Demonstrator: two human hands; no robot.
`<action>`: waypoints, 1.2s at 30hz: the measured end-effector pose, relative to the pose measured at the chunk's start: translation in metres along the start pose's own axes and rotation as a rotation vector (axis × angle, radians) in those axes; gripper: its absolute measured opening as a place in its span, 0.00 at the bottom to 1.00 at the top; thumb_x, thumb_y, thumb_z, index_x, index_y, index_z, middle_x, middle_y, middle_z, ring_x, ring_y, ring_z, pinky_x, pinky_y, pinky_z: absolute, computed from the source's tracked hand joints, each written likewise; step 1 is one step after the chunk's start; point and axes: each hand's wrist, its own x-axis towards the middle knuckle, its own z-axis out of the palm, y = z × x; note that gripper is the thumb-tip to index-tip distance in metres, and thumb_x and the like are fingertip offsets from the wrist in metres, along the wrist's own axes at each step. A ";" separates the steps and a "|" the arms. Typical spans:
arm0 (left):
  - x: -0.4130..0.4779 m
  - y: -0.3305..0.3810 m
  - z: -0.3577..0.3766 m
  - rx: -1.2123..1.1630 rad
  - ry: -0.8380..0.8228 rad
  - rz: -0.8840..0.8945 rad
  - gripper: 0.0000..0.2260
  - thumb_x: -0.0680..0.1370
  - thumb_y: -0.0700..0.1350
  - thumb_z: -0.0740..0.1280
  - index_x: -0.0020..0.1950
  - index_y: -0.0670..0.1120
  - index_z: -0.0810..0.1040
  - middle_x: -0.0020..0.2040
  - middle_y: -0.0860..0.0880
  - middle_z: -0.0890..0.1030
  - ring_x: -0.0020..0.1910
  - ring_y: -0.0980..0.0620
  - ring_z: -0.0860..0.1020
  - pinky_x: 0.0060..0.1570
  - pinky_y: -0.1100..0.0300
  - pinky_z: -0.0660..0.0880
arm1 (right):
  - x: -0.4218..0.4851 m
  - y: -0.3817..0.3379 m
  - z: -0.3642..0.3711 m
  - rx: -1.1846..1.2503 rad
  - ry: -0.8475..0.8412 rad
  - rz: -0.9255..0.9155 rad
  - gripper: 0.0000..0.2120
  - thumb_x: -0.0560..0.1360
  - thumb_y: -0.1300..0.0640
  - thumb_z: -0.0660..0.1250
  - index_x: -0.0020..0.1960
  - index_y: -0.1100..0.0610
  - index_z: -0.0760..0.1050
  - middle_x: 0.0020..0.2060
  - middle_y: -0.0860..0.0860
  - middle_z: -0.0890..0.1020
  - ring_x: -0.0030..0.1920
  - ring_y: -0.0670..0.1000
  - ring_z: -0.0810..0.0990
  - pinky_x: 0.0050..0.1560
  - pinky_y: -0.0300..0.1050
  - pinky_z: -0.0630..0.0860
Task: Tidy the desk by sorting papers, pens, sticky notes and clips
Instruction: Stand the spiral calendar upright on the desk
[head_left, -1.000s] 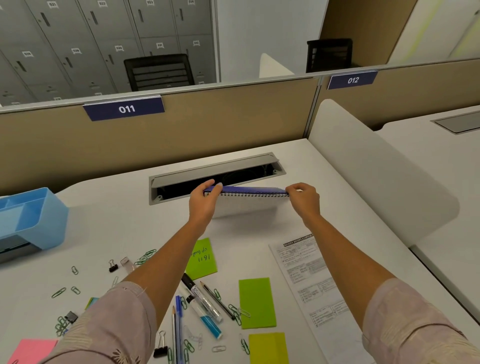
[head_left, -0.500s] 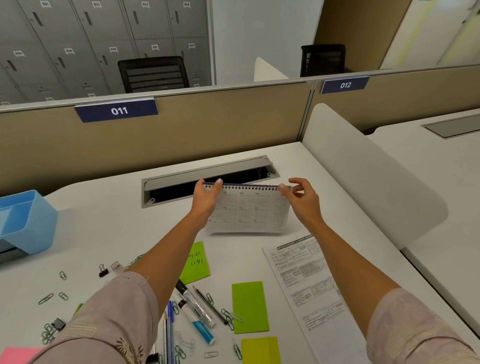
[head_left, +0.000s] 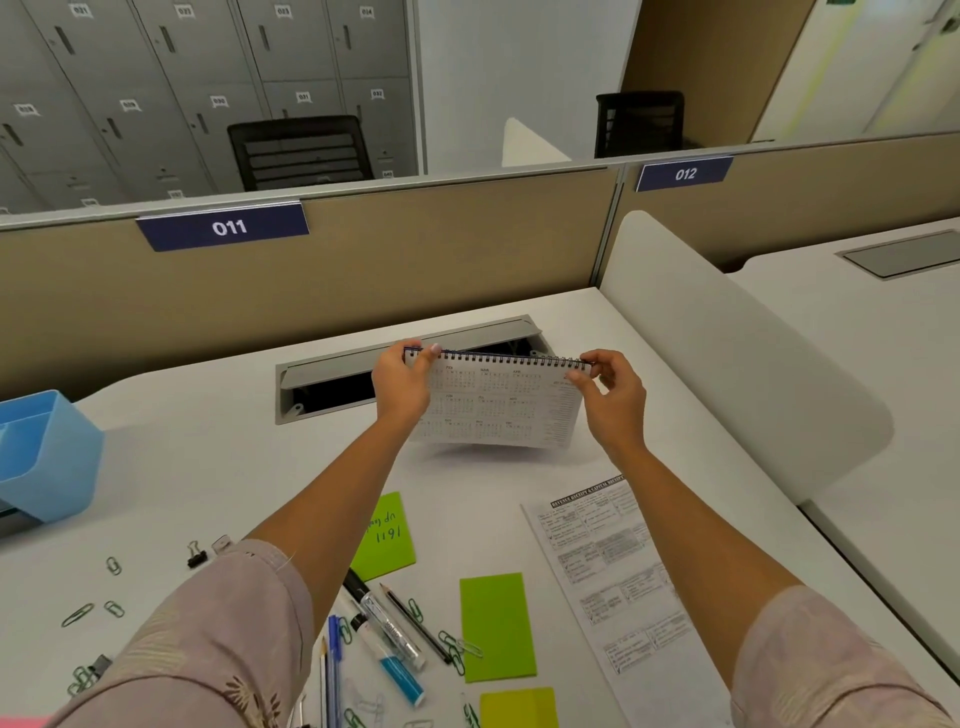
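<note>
Desk (head_left: 208, 467): spiral calendar (head_left: 498, 410) now tipped upright, page facing; left hand (head_left: 402, 384), right hand (head_left: 615, 400) pinch top corners.

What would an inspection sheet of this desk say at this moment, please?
Surface: white desk, cable hatch open.
Job's things: spiral calendar held up; printed sheet, green sticky notes, pens and paper clips lying loose.
Clutter: blue organiser at the left edge.
Grips: left grip and right grip pinch the calendar's top corners.
Cables: nothing seen.
Surroundings: partition label 011, lockers, black chair.
</note>
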 end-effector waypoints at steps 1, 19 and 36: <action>0.000 0.003 0.001 0.000 0.002 0.004 0.16 0.77 0.54 0.66 0.57 0.43 0.78 0.50 0.46 0.80 0.49 0.48 0.78 0.40 0.61 0.73 | 0.001 -0.001 0.000 0.019 0.001 0.007 0.10 0.74 0.61 0.71 0.55 0.57 0.75 0.45 0.52 0.78 0.49 0.49 0.76 0.49 0.30 0.76; -0.003 0.001 -0.003 0.056 -0.063 0.035 0.26 0.75 0.54 0.69 0.68 0.43 0.70 0.54 0.47 0.77 0.54 0.50 0.75 0.48 0.59 0.72 | 0.005 0.002 0.009 -0.034 0.015 -0.052 0.09 0.77 0.60 0.67 0.55 0.55 0.71 0.51 0.50 0.72 0.51 0.50 0.77 0.42 0.29 0.77; -0.018 -0.025 -0.003 -0.125 0.053 0.043 0.16 0.76 0.46 0.71 0.60 0.44 0.72 0.54 0.48 0.80 0.52 0.52 0.79 0.43 0.71 0.74 | -0.031 0.024 0.036 0.130 0.236 0.128 0.12 0.77 0.56 0.68 0.57 0.52 0.69 0.55 0.48 0.77 0.53 0.50 0.78 0.46 0.35 0.80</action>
